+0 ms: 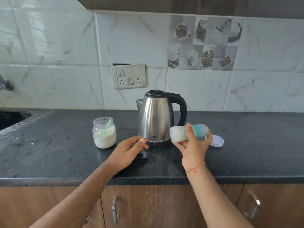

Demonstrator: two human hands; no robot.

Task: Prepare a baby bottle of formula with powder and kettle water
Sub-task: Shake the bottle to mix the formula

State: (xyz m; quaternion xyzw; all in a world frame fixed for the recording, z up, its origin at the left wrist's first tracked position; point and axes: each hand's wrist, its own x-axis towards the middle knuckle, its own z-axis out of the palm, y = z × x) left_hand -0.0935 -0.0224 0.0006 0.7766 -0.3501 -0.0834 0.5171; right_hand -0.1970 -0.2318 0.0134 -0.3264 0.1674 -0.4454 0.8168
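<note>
One bottle blurred, gripped sideways by right hand; left hand loosely curled, holding nothing.

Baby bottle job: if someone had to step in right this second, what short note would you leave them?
Right hand: holds the baby bottle on its side above the counter, fingers wrapped round it; it looks blurred, perhaps mid-shake.
Left hand: free, fingers relaxed, in front of the kettle.
Powder jar: open, left of the kettle, scoop inside.
A clear lid lies right of the kettle.
Done: unclear; the bottle's contents cannot be read.
Left: check powder and water are in, then finish mixing.
</note>
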